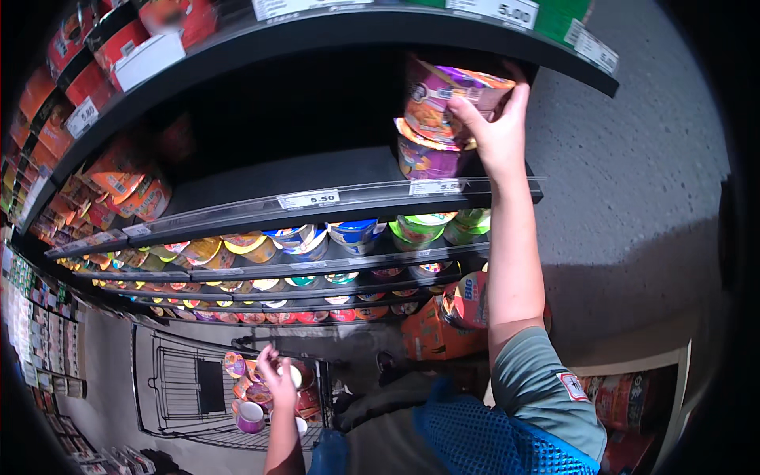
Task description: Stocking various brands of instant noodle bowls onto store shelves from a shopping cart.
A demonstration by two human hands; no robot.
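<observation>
My right hand (504,134) reaches up to the shelf and grips a purple and orange instant noodle cup (431,103), thumb across its front and fingers around its right side. This cup sits on top of another purple noodle cup (427,158) at the shelf's right end. Low on the left, my left hand (277,381) hovers over the shopping cart (170,396), fingers apart and nothing seen in them. Several noodle cups lie in the cart beside that hand, among them a purple one with a white end (250,416).
Orange noodle cups (146,194) stand at the left of the same shelf (237,210). Lower shelves hold rows of colourful cups (356,235). A grey wall (625,174) borders the shelf on the right. Orange cartons (434,332) stand below, near the floor.
</observation>
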